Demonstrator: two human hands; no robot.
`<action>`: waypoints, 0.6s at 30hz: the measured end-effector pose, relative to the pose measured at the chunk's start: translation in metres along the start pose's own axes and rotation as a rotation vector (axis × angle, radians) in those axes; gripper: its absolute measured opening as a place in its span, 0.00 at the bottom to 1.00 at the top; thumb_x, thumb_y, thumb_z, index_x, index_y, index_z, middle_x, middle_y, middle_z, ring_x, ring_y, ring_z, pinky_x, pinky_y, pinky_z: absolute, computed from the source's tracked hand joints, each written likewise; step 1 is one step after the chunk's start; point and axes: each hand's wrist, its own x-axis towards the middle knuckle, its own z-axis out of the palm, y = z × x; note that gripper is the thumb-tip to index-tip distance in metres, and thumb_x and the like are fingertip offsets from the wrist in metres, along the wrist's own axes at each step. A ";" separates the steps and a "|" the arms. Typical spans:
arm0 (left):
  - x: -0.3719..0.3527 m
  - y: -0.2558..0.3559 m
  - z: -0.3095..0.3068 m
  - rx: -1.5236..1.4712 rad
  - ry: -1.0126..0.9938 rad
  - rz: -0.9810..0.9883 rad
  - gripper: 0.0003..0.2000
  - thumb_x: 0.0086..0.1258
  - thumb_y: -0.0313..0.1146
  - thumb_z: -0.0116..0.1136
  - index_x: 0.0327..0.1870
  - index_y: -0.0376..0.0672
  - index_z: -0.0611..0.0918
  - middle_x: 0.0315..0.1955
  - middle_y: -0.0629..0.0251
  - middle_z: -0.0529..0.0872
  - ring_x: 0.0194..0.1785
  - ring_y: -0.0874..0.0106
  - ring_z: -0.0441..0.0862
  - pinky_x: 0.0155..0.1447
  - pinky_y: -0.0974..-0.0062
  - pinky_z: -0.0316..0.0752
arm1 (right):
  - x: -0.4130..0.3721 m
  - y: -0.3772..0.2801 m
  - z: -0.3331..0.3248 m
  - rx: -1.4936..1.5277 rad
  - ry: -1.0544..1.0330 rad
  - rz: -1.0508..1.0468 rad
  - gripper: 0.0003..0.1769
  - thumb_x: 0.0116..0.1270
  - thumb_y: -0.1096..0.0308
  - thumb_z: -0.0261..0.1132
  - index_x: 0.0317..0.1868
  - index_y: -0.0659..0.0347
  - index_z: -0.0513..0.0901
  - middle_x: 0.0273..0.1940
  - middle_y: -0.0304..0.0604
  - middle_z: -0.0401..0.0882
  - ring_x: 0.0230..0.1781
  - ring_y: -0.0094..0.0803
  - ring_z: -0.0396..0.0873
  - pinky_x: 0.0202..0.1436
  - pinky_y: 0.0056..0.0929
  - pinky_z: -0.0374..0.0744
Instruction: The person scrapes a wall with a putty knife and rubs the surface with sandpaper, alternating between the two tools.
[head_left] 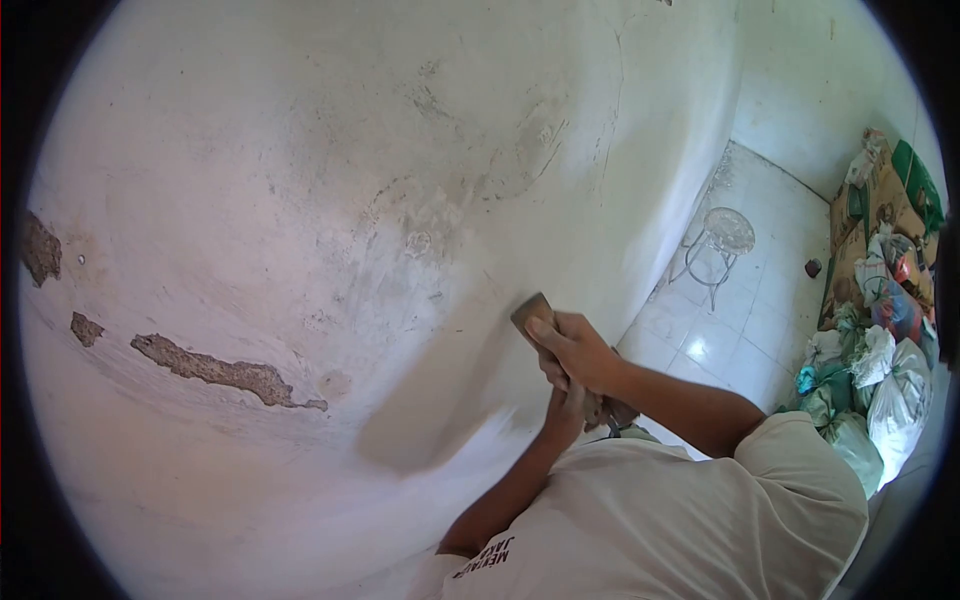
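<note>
My right hand [578,350] is closed around a flat brown rectangular block [535,313] with a darker edge. The thumb lies along its near face, and the block's far end is close over the pale, scuffed wall [480,250]. Just below, my left hand [567,408] sits near the right wrist with its fingers curled. What it holds, if anything, is partly hidden behind the hands and forearm. Both arms reach out from a white shirt [680,510], and a shadow falls on the wall beside them.
On the left, the wall has broken patches of bare rough plaster [215,370] and thin cracks higher up. To the right a round stool [728,232] stands on the tiled floor [745,340]. Filled plastic bags [900,400] and cardboard [848,265] are piled along the far right.
</note>
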 end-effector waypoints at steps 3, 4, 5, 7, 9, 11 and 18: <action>0.009 -0.002 -0.007 -0.009 -0.019 -0.070 0.19 0.81 0.51 0.35 0.44 0.42 0.70 0.29 0.68 0.76 0.25 0.77 0.76 0.23 0.80 0.68 | 0.001 0.001 0.001 0.064 -0.009 0.018 0.22 0.75 0.49 0.54 0.31 0.58 0.68 0.16 0.32 0.63 0.11 0.18 0.61 0.14 0.20 0.64; 0.014 0.005 -0.015 -0.049 -0.057 -0.164 0.19 0.81 0.51 0.36 0.45 0.42 0.70 0.29 0.68 0.76 0.27 0.77 0.76 0.24 0.80 0.69 | 0.009 -0.009 0.004 0.040 -0.020 -0.008 0.22 0.75 0.48 0.54 0.31 0.58 0.68 0.16 0.32 0.62 0.11 0.18 0.61 0.14 0.20 0.64; 0.017 0.020 -0.019 -0.070 -0.093 -0.232 0.20 0.80 0.51 0.36 0.47 0.41 0.70 0.31 0.68 0.76 0.30 0.77 0.76 0.29 0.79 0.71 | 0.013 -0.016 0.007 0.017 -0.033 -0.035 0.22 0.76 0.48 0.54 0.31 0.58 0.68 0.16 0.31 0.62 0.11 0.18 0.61 0.13 0.20 0.64; 0.021 0.038 -0.022 -0.089 -0.134 -0.294 0.20 0.80 0.51 0.37 0.50 0.40 0.71 0.32 0.68 0.76 0.34 0.77 0.76 0.34 0.78 0.73 | 0.013 -0.026 0.011 0.040 -0.033 -0.044 0.22 0.75 0.48 0.54 0.31 0.58 0.68 0.16 0.31 0.62 0.11 0.18 0.61 0.13 0.20 0.64; 0.018 0.039 -0.018 -0.102 -0.134 -0.262 0.20 0.80 0.51 0.37 0.50 0.40 0.71 0.31 0.68 0.76 0.34 0.76 0.76 0.35 0.77 0.74 | 0.009 -0.026 0.010 0.038 -0.023 -0.033 0.22 0.75 0.48 0.54 0.31 0.58 0.68 0.16 0.31 0.62 0.11 0.18 0.61 0.13 0.20 0.64; 0.008 0.034 -0.009 -0.117 -0.125 -0.195 0.20 0.80 0.51 0.37 0.50 0.41 0.71 0.30 0.69 0.76 0.34 0.77 0.76 0.34 0.78 0.73 | -0.002 -0.018 0.005 0.008 -0.011 -0.016 0.22 0.75 0.49 0.54 0.31 0.58 0.68 0.16 0.31 0.62 0.11 0.18 0.60 0.13 0.20 0.64; 0.013 0.033 -0.016 -0.134 -0.163 -0.368 0.20 0.80 0.51 0.36 0.50 0.42 0.70 0.30 0.68 0.76 0.35 0.79 0.76 0.35 0.79 0.72 | 0.010 -0.022 0.005 0.050 -0.043 0.029 0.23 0.76 0.47 0.52 0.33 0.58 0.67 0.16 0.33 0.62 0.12 0.21 0.62 0.15 0.22 0.66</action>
